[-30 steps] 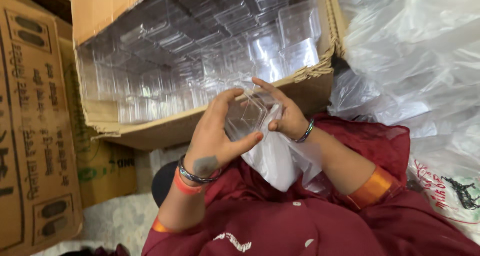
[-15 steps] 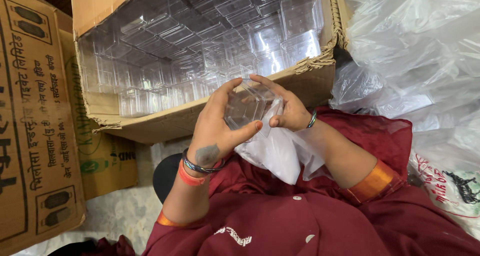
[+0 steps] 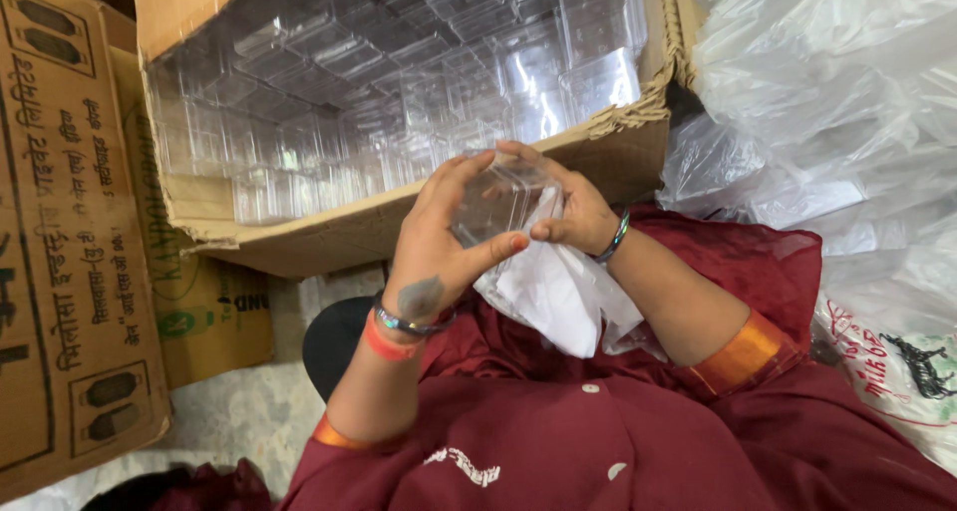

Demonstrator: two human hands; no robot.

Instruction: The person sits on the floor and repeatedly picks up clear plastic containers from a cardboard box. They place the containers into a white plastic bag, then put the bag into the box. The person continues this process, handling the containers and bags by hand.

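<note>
A small clear plastic box point(image 3: 495, 200) is held in front of my chest by both hands. My left hand point(image 3: 439, 242) cups it from the left, thumb across the lower edge. My right hand point(image 3: 570, 210) grips its right side with fingers over the top, and a white cloth or plastic sheet point(image 3: 553, 292) hangs from under that hand. Just beyond my hands stands an open cardboard carton point(image 3: 389, 222) filled with several stacked clear plastic boxes point(image 3: 399, 82).
Flat printed cardboard cartons point(image 3: 70, 242) lean at the left. Crumpled clear plastic bags point(image 3: 827, 112) pile up at the right, with a printed white sack point(image 3: 897, 361) below them. My dark red garment point(image 3: 618, 441) fills the lower frame.
The hands and the clear box stay close together while the box is turned slightly between the fingers. The view has shifted a little; the carton looks nearer.
</note>
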